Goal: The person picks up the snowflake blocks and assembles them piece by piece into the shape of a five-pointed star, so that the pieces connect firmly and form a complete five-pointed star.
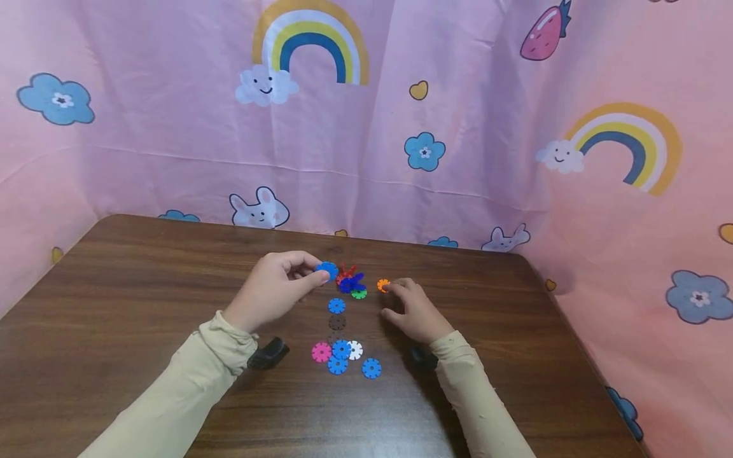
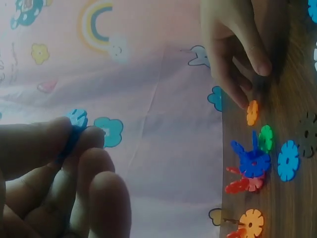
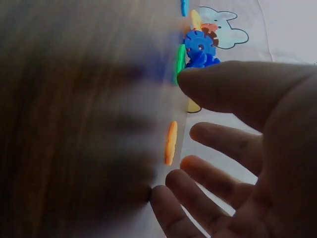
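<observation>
Between thumb and fingertips, my left hand [image 1: 272, 286] pinches a blue notched plastic disc [image 1: 328, 271], a snowflake-style building piece, above the table. In the left wrist view that disc [image 2: 78, 118] shows edge-on. My right hand [image 1: 417, 312] reaches low over the table with its fingers spread beside an orange disc [image 1: 382, 285]; in the right wrist view the orange disc [image 3: 171, 144] stands apart from the thumb. Dark blue joined discs [image 1: 351, 284] and red pieces [image 1: 345, 275] lie between the hands, by a green disc [image 1: 359, 294].
Nearer the person lie a blue disc [image 1: 336, 306], a dark brown disc [image 1: 337, 322], a pink disc [image 1: 322, 352], a white disc [image 1: 356, 350] and several more blue ones. A pink patterned curtain [image 1: 355, 127] hangs behind the brown wooden table [image 1: 143, 305].
</observation>
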Motion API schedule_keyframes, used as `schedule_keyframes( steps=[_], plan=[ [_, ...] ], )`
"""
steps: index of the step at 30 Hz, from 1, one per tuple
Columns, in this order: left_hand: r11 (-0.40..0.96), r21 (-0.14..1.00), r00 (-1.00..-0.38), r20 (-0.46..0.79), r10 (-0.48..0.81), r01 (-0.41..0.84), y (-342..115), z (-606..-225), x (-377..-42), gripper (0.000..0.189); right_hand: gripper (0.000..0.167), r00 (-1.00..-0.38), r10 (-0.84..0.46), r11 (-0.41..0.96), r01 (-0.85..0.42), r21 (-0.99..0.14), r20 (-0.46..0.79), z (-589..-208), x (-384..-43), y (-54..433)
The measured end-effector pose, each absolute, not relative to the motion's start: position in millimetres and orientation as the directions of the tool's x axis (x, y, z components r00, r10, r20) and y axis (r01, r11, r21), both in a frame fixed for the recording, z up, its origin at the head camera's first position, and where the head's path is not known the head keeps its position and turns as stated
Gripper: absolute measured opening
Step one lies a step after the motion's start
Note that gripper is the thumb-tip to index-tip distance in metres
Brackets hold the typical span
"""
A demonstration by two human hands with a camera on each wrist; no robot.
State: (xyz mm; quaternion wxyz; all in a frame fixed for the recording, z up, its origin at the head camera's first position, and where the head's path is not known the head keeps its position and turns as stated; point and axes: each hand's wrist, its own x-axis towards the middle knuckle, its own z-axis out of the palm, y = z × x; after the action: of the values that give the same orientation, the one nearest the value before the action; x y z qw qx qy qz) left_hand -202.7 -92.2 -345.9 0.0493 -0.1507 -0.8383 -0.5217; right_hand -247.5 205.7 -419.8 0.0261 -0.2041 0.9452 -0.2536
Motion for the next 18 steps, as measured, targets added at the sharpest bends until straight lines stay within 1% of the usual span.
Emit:
schedule_keyframes(
  steps=[7, 9, 13, 16, 18],
  plan=[
    [0.375, 0.875, -0.941, 0.222, 0.255, 0.308, -87, -346, -200, 0.013, 0.049, -0.894, -0.447, 0.799, -0.413, -0.438, 0.027, -420, -247, 208],
    [0.387, 0.866, -0.938, 0.225, 0.264, 0.316, -86, -347, -199, 0.012, 0.045, -0.892, -0.452, 0.801, -0.416, -0.431, 0.022, -420, -248, 208],
    [0.420, 0.845, -0.931, 0.220, 0.291, 0.331, -83, -350, -199, 0.009, 0.032, -0.897, -0.440, 0.793, -0.413, -0.447, 0.049, -419, -249, 208],
    [0.433, 0.842, -0.931, 0.194, 0.311, 0.320, -80, -352, -199, 0.009, 0.028, -0.898, -0.435, 0.781, -0.412, -0.470, 0.065, -417, -248, 208],
    [0.432, 0.849, -0.932, 0.172, 0.319, 0.305, -79, -352, -198, 0.010, 0.029, -0.898, -0.436, 0.783, -0.410, -0.468, 0.058, -416, -248, 208]
  ],
)
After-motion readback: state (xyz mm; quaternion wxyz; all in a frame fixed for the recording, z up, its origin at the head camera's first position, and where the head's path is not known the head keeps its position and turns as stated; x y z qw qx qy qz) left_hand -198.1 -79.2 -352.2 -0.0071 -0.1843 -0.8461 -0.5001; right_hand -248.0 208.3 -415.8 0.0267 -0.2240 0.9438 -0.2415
